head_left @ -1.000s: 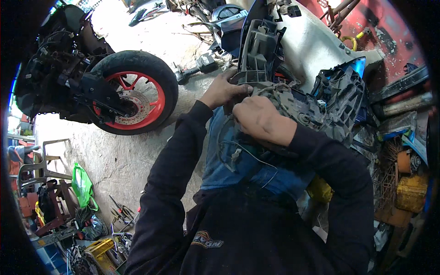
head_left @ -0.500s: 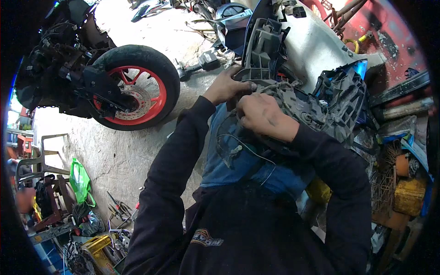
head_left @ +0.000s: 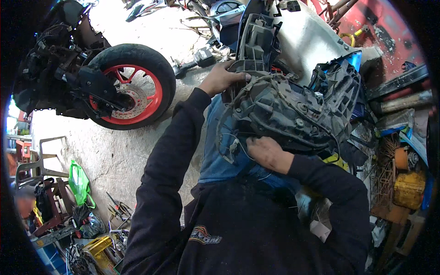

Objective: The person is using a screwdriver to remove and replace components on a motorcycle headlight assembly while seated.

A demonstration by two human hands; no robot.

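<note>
A dusty dark-grey plastic motorcycle fairing (head_left: 286, 112) with moulded ribs and cables rests across my lap, over blue jeans. My left hand (head_left: 223, 79) grips its left edge, thumb on top and the other fingers partly hidden behind. Below the fairing's near edge, my right hand (head_left: 269, 153) is closed with curled fingers. What it holds, if anything, is hidden. A thin pale wire (head_left: 247, 155) loops beside the right fingertips. A small light-coloured connector (head_left: 233, 145) hangs to the left of that hand.
A motorcycle wheel (head_left: 158, 85) with a red rim stands at left. A black power tool (head_left: 201, 58) lies on the concrete floor (head_left: 123, 156) beyond my left hand. Lower left are a green bag (head_left: 80, 183) and a yellow crate (head_left: 98, 247). Metal parts and a yellow container (head_left: 408, 190) crowd the right.
My right hand has moved from the fairing's upper left edge down toward my lap, uncovering cables there. The left hand keeps its grip on the edge. The view has shifted slightly.
</note>
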